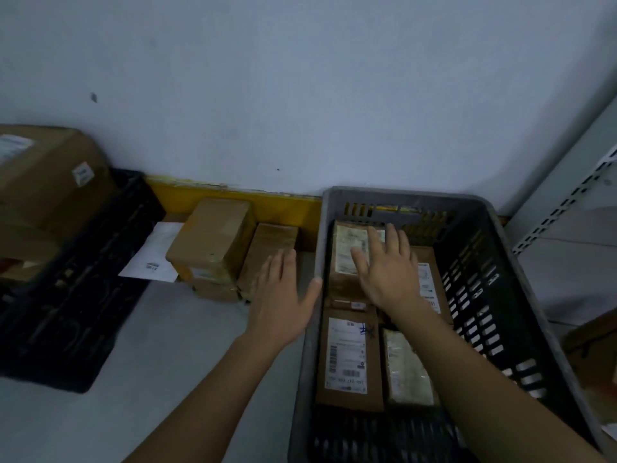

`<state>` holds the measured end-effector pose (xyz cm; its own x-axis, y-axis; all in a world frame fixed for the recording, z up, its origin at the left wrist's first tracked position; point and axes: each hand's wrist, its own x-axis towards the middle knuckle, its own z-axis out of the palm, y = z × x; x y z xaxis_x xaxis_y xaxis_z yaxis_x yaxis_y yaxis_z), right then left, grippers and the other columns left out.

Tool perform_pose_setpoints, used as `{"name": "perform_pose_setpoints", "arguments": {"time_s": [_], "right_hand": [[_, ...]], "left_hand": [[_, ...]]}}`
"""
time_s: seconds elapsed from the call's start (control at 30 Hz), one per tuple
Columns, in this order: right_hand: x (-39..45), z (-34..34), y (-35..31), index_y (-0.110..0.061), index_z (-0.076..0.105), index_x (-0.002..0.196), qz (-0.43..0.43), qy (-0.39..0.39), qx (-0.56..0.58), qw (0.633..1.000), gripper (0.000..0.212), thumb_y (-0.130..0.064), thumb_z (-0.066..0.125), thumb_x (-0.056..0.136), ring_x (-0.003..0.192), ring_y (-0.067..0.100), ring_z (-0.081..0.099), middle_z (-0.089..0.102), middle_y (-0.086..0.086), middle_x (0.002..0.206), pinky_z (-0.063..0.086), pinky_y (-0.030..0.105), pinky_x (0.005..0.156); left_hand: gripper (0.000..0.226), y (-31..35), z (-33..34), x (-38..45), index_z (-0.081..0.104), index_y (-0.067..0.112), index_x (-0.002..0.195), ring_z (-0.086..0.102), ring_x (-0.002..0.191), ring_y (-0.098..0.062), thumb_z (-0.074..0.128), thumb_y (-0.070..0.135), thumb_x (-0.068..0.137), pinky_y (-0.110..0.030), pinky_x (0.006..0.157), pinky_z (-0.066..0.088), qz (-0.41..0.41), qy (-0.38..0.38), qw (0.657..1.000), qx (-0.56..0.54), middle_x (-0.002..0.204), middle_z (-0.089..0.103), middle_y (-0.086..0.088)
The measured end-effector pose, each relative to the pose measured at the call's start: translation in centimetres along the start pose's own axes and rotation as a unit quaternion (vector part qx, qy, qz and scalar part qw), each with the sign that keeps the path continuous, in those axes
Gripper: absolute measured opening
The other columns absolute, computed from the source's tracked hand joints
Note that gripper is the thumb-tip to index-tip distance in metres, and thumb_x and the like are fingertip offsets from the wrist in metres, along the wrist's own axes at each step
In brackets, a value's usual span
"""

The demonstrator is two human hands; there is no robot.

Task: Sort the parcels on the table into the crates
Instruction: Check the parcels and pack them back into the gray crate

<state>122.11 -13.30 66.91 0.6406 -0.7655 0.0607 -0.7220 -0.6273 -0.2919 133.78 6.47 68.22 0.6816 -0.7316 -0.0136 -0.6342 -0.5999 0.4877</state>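
Note:
A grey slotted crate (494, 295) stands on the right of the table with several brown labelled parcels lying flat in it. My right hand (387, 265) is inside the crate, fingers spread, resting on the far parcel (344, 252) with a pale label. My left hand (283, 295) hovers open just outside the crate's left wall, thumb touching the rim. Just beyond the left hand a low brown parcel (270, 248) lies on the table. A taller brown box (213, 238) stands to its left, and a white envelope (155, 253) leans beside that.
A black crate (76, 285) sits at the left with large cardboard boxes (46, 178) in it. A yellow strip (233, 198) runs along the wall behind the parcels. Metal shelving (567, 208) stands at the right.

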Motion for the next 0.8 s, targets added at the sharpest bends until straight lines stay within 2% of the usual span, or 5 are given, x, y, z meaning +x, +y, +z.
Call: {"name": "perform_pose_setpoints", "arguments": {"time_s": [0.2,0.3,0.4,0.53,0.8], "right_hand": [[-1.2,-2.0,-6.7,-0.027,0.028,0.170,-0.037,0.074,0.018,0.996,0.076,-0.069,0.018,0.107,0.166,0.035,0.007,0.015,0.013,0.179,0.018,0.058,0.132],[-2.2,-1.6,-11.4,-0.024,0.028,0.171,-0.049,0.087,0.006,0.995,0.074,-0.066,0.026,0.110,0.166,0.037,0.007,0.016,0.015,0.179,0.017,0.058,0.132],[-3.0,-0.1,-15.9,-0.023,0.029,0.171,-0.056,0.094,-0.006,0.994,0.073,-0.064,0.030,0.110,0.167,0.036,0.007,0.017,0.016,0.179,0.016,0.055,0.133],[-4.0,3.7,-19.5,-0.027,0.020,0.172,-0.015,0.030,-0.015,0.999,0.078,-0.068,0.022,0.106,0.167,0.036,0.001,0.010,0.014,0.180,0.014,0.055,0.134],[-3.7,10.3,-20.3,-0.029,0.001,0.173,0.074,-0.110,-0.062,0.989,0.088,-0.075,0.028,0.103,0.165,0.042,-0.003,-0.006,0.017,0.180,0.012,0.061,0.132]], "left_hand": [[0.082,-7.0,-2.0,1.5,0.015,0.018,0.170,0.015,0.162,-0.033,0.039,0.063,0.106,-0.052,0.130,0.019,-0.028,0.012,0.998,0.060,0.177,0.018,-0.011],[0.079,-10.7,-3.7,2.3,0.021,0.018,0.168,0.023,0.158,-0.037,0.041,0.061,0.106,-0.055,0.126,0.025,-0.028,0.000,0.994,0.109,0.173,0.025,-0.014],[0.076,-14.0,-5.1,3.3,0.026,0.018,0.166,0.022,0.158,-0.038,0.044,0.059,0.104,-0.058,0.125,0.025,-0.016,-0.018,0.991,0.131,0.172,0.025,-0.016],[0.079,-17.0,-5.9,4.9,0.024,0.021,0.166,0.017,0.159,-0.038,0.045,0.061,0.102,-0.058,0.127,0.018,0.015,-0.041,0.990,0.131,0.174,0.019,-0.015],[0.088,-19.1,-5.4,7.5,0.007,0.027,0.170,-0.004,0.163,-0.041,0.036,0.074,0.101,-0.061,0.129,0.007,0.055,-0.105,0.977,0.177,0.178,-0.001,-0.012]]}}
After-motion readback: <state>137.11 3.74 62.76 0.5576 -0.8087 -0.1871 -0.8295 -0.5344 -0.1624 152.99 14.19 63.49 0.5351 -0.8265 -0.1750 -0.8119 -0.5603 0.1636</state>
